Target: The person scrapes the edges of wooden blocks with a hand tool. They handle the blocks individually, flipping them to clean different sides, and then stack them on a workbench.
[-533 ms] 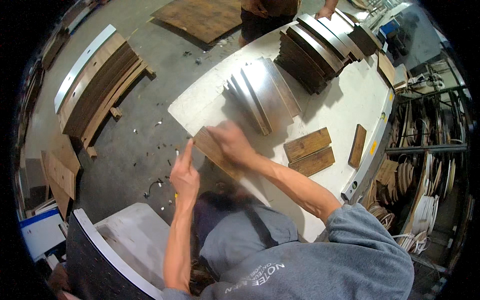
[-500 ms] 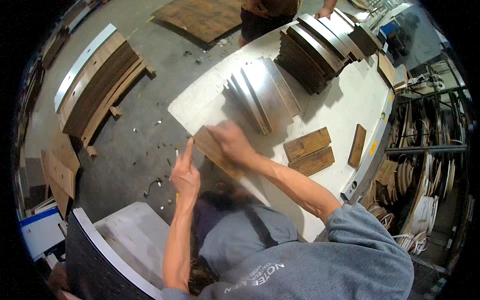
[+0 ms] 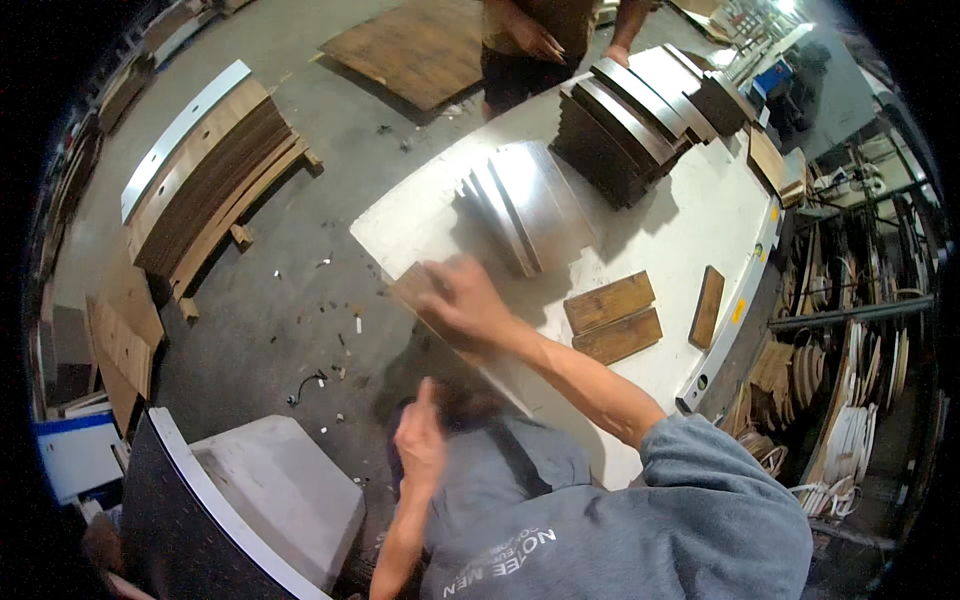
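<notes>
A brown wooden board (image 3: 407, 288) lies along the near left edge of the white table, partly covered by my right hand (image 3: 468, 305). That hand is curled and smeared by motion on the board; whatever its fingers hold is hidden. My left hand (image 3: 420, 440) is off the table edge, near my body and apart from the board. One of its fingers points out, blurred, and I see nothing held in it. To the right of my right hand, two short wooden blocks (image 3: 609, 303) lie side by side, with a third block (image 3: 708, 306) farther right.
Stacked curved panels (image 3: 525, 215) stand on the white table (image 3: 690, 225), with a larger stack (image 3: 625, 130) behind. Another person's hand (image 3: 617, 54) rests by it. A level (image 3: 745, 300) lines the right edge. Curved boards (image 3: 200, 170) sit on the floor at left, among scraps.
My left hand has drawn back from the board's end toward my body. My right hand stays on the board, still blurred. The other person's second hand has come into view.
</notes>
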`<action>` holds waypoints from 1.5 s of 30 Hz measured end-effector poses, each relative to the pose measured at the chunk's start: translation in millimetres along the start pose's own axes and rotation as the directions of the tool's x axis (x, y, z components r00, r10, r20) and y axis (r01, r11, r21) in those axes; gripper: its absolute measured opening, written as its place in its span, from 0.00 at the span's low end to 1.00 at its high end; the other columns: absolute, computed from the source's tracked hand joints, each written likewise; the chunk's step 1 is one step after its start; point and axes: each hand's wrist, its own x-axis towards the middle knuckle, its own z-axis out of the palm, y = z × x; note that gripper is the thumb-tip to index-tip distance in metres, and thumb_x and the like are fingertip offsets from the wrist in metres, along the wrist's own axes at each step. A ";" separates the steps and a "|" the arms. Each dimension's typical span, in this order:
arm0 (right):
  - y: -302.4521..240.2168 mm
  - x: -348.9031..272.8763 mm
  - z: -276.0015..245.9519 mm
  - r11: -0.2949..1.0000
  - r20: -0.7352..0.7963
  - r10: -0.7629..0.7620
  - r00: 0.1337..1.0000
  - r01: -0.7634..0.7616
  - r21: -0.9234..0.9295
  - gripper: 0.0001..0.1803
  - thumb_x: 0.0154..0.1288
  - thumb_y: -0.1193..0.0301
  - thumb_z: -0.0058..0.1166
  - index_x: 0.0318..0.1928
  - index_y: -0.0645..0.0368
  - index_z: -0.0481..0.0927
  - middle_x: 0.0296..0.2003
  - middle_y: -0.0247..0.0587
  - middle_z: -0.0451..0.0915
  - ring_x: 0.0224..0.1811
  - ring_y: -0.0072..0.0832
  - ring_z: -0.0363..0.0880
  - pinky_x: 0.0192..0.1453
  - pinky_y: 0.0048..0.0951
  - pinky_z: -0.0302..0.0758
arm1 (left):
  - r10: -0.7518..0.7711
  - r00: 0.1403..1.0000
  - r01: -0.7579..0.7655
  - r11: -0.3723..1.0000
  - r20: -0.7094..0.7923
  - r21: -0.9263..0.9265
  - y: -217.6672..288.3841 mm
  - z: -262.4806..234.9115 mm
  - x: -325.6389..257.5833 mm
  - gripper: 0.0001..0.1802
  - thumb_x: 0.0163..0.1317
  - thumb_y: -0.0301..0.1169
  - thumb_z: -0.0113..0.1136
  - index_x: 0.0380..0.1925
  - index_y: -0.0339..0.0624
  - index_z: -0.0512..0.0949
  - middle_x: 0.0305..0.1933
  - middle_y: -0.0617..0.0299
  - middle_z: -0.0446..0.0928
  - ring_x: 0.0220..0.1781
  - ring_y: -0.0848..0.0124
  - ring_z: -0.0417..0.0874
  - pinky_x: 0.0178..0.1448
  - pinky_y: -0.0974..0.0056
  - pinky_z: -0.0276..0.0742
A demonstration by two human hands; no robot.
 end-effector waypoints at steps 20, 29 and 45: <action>-16.1 14.0 -31.2 0.965 0.539 -0.261 0.801 0.230 0.125 0.22 0.59 0.71 0.62 0.55 0.53 0.86 0.65 0.48 0.79 0.76 0.52 0.64 0.80 0.57 0.61 | -0.466 0.879 0.417 0.854 -0.103 -0.312 -49.7 -20.5 -57.6 0.30 0.77 0.30 0.55 0.78 0.46 0.70 0.36 0.61 0.86 0.27 0.78 0.77 0.35 0.68 0.78; 10.4 24.9 -12.6 0.969 0.251 -0.219 0.943 0.240 -0.055 0.26 0.58 0.62 0.74 0.55 0.58 0.82 0.62 0.53 0.77 0.70 0.51 0.69 0.77 0.57 0.63 | -0.497 0.868 0.461 0.820 -0.021 -0.340 -47.1 -9.9 -57.5 0.30 0.75 0.26 0.55 0.77 0.45 0.71 0.37 0.62 0.86 0.28 0.77 0.78 0.36 0.67 0.79; -5.0 18.5 -17.9 0.955 0.471 -0.295 0.831 0.270 0.123 0.38 0.58 0.71 0.63 0.73 0.52 0.75 0.80 0.50 0.61 0.83 0.48 0.57 0.86 0.52 0.59 | -0.420 0.895 0.387 0.898 -0.150 -0.209 -50.6 -4.1 -61.7 0.28 0.73 0.29 0.61 0.72 0.56 0.78 0.30 0.56 0.84 0.27 0.72 0.78 0.38 0.62 0.79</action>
